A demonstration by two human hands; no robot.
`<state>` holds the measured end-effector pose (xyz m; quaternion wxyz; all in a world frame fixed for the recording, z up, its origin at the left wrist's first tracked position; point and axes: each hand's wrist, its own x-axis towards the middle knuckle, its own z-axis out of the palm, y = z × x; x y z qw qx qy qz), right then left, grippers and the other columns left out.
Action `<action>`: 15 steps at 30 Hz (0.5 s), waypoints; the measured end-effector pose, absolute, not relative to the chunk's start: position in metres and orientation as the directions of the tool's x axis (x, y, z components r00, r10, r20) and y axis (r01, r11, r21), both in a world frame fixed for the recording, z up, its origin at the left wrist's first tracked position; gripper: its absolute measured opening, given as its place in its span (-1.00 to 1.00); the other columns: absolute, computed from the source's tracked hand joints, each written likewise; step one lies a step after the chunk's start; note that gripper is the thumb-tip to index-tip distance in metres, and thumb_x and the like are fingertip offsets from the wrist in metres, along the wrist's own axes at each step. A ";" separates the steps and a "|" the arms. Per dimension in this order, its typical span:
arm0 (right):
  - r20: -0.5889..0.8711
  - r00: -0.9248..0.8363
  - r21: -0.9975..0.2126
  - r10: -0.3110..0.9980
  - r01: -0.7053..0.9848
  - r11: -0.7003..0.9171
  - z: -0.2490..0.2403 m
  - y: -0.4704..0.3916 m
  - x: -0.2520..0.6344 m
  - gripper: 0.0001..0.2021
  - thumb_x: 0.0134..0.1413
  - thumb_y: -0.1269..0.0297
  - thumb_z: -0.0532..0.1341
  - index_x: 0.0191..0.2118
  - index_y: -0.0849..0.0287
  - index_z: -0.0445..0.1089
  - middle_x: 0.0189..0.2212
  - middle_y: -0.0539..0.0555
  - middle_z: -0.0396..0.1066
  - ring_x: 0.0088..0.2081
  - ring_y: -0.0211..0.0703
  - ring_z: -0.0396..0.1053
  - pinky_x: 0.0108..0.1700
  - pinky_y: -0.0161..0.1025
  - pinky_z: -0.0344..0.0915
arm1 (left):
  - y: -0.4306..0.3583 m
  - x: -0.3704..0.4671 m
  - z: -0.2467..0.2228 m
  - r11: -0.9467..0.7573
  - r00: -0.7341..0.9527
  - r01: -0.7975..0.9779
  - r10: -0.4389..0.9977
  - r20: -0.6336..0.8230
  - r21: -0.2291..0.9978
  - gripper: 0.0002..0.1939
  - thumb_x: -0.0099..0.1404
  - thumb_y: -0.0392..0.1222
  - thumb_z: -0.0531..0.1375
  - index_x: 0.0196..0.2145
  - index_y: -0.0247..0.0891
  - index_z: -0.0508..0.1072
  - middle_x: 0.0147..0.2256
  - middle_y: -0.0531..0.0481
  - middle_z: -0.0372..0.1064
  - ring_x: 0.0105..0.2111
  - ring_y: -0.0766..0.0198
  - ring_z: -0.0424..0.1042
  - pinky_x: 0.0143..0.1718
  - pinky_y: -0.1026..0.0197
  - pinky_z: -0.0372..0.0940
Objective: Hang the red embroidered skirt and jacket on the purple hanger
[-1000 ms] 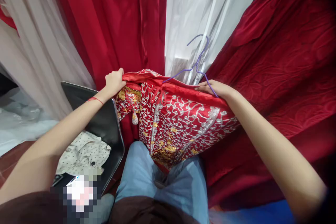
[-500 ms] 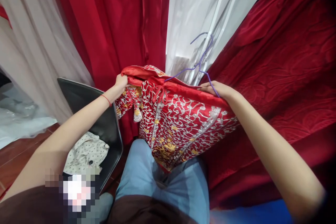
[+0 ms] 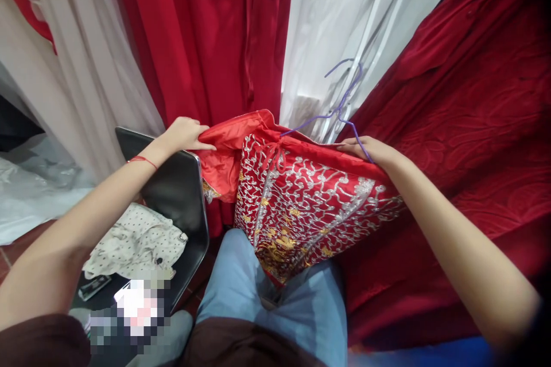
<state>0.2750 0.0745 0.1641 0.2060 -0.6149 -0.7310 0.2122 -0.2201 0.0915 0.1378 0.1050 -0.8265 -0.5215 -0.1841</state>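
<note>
A red garment (image 3: 297,206) with silver and gold embroidery hangs above my lap, its plain red lining (image 3: 224,155) showing at the left. My left hand (image 3: 189,135) is at the garment's upper left edge, thumb below and fingers above, closed on the cloth. At the upper right edge, my right hand (image 3: 372,152) grips the red band, its fingertips partly hidden behind the fabric. A purple wire hanger (image 3: 340,112) rises from the garment's top, one arm crossing my right hand. A red tied bow lies on the front below the band.
On the left, a black chair (image 3: 172,183) holds a white dotted cloth (image 3: 138,241) and a small dark object (image 3: 94,287). Red drapes (image 3: 202,40), white fabric (image 3: 327,28) and dark red patterned cloth (image 3: 473,126) hang around. White cloth (image 3: 34,200) lies at far left.
My left hand has moved left, pulling the garment's left edge outward, so more of the red lining shows and the embroidered part there is mostly turned out of sight.
</note>
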 end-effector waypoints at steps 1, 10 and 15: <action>0.042 -0.133 -0.589 0.990 0.797 0.132 0.163 0.074 0.274 -0.66 0.04 -0.01 0.23 -0.31 0.22 0.48 -0.46 0.08 0.46 -0.39 -0.15 0.33 -0.26 -0.22 0.24 | 0.089 -0.207 0.137 -0.441 0.394 0.896 0.845 0.362 0.055 -0.44 0.02 0.34 0.25 -0.64 -0.14 0.13 -0.65 0.05 0.04 -0.47 0.16 0.27 -0.31 0.13 0.12; 0.014 -0.065 -0.818 0.998 0.572 0.049 0.164 0.068 0.270 -0.78 -0.03 0.10 0.32 -0.36 0.14 0.45 -0.41 0.09 0.50 -0.36 -0.10 0.42 -0.25 -0.18 0.37 | 0.040 -0.089 0.119 -0.656 0.291 0.596 0.714 0.637 0.463 -0.43 0.24 0.08 0.11 -0.73 -0.19 -0.07 -0.73 0.13 -0.14 -0.67 0.40 -0.09 -0.55 0.19 -0.14; 0.181 0.021 -0.934 0.983 0.318 0.165 0.162 0.063 0.273 -0.79 0.00 0.25 0.24 -0.22 0.13 0.50 -0.33 0.09 0.56 -0.27 -0.06 0.49 -0.16 -0.17 0.42 | 0.018 -0.087 0.121 -0.671 -0.029 0.657 0.433 0.901 0.344 -0.42 0.37 0.09 -0.03 -0.74 -0.16 -0.04 -0.72 0.08 -0.04 -0.66 0.35 0.00 -0.55 0.19 -0.05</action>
